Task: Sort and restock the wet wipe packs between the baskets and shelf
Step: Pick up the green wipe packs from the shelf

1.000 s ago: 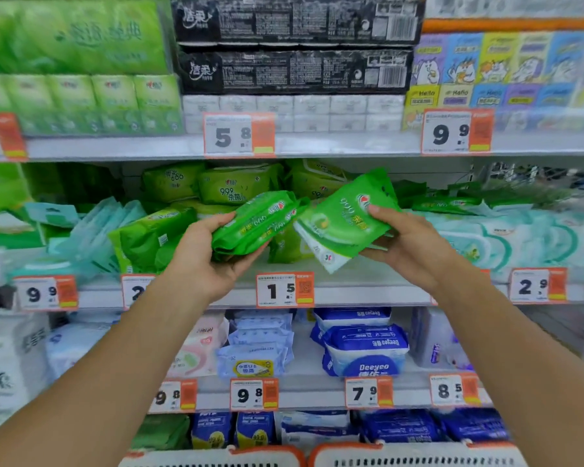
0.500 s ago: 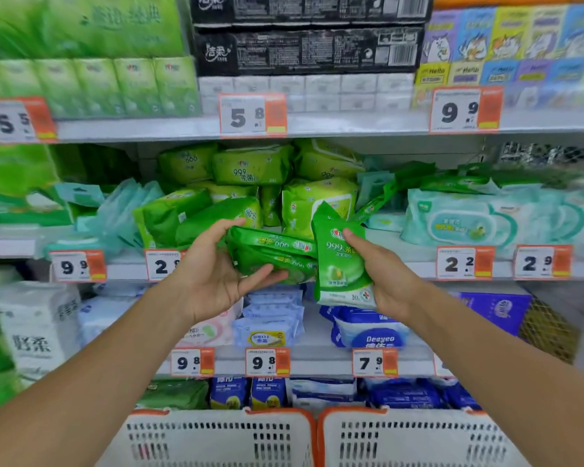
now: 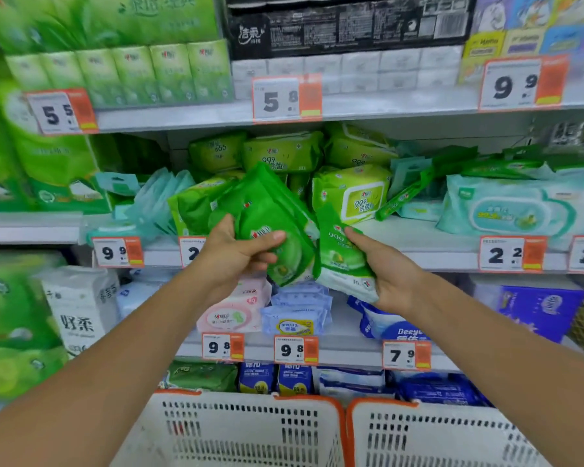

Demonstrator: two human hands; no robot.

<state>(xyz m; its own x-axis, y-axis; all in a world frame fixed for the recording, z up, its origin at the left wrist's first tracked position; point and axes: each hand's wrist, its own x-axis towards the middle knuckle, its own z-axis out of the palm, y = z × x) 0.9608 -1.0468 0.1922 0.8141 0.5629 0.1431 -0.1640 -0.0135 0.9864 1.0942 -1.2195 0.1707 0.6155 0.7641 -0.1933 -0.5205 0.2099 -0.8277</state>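
Packs of green wet wipes fill both my hands, held up in front of the shelf (image 3: 418,254) that carries the same goods. My left hand (image 3: 236,254) grips a small stack of green packs (image 3: 270,214), thumb pressed across the front and fingers curled behind; I cannot tell for sure how many are in it, two or three by the edges. My right hand (image 3: 385,274) holds a single green pack (image 3: 341,257) upright, fingers wrapped round its lower right side, with "999" printed on its face. The stack and the single pack touch along their inner edges.

Behind them on the shelf lie lighter green packs (image 3: 351,193), several marked "999", and one reads "666". To the right rests a pale teal wipe pack (image 3: 513,210). Price tags along that shelf edge read 9.9 and 2.2. The shelf above shows tags of 5.5, 5.8 and 9.9. The shelf below shows 9.8, 9.8 and 7.9, over a pink pack (image 3: 236,311) and a blue bag lettered "Deeye" (image 3: 395,328).

Two white baskets with orange rims sit side by side at the bottom: left basket (image 3: 243,429) and right basket (image 3: 435,436).
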